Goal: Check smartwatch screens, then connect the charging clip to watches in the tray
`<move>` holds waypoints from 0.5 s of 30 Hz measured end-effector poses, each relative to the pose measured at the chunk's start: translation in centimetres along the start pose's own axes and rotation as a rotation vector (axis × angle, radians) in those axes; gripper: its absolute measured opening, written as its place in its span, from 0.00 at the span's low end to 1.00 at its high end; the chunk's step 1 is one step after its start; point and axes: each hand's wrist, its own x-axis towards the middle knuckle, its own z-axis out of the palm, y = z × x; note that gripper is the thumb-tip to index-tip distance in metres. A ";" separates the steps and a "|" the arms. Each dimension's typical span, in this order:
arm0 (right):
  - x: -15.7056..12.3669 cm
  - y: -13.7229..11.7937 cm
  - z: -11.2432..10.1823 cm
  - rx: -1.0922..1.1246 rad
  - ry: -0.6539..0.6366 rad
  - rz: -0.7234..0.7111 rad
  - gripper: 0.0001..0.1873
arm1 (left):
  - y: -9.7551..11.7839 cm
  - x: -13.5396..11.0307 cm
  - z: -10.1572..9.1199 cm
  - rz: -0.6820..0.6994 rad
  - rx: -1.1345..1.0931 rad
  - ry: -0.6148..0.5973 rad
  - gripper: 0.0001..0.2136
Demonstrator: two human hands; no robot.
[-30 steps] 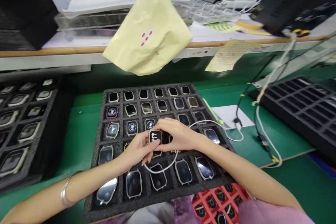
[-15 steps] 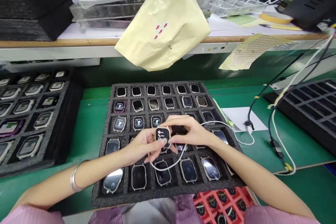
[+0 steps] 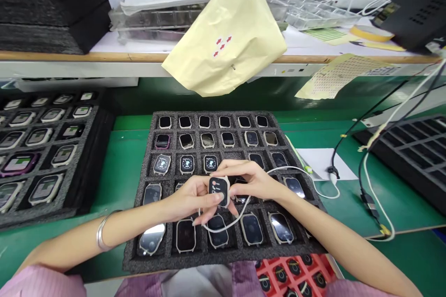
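Between both hands is a smartwatch case (image 3: 219,190) without a strap, its lit screen showing a menu with small icons. My left hand (image 3: 200,199) grips it from the left, thumb on the screen's lower part. Curled round its top and right edge are the fingers of my right hand (image 3: 249,178). A white cable (image 3: 223,229) loops below the watch and runs off to the right; where it meets the watch is hidden. Under the hands lies a black foam tray (image 3: 195,262) with rows of similar watches, several showing lit dials, one purple-framed watch (image 3: 162,141) dark.
Another foam tray (image 3: 81,148) of watches stands at left, and a dark slotted tray (image 3: 400,144) at right. Cables (image 3: 369,199) and white paper (image 3: 343,164) lie on the green bench. A yellow sheet (image 3: 233,32) hangs over the shelf edge. Red tray (image 3: 278,260) is below.
The view has tilted slightly, so the scene sits a little lower and further right. The purple-framed watch's screen has gone dark. Both hands keep hold of the same watch.
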 end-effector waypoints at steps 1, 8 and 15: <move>0.0 0.0 -0.1 -0.006 -0.004 0.004 0.20 | 0.0 0.1 0.0 0.014 -0.003 0.002 0.12; 0.1 -0.7 -0.4 -0.159 -0.040 0.008 0.25 | -0.4 0.5 0.4 0.058 0.167 0.186 0.16; -0.2 -0.2 0.5 -0.388 -0.019 -0.020 0.33 | -0.7 0.7 0.4 0.069 0.325 0.334 0.15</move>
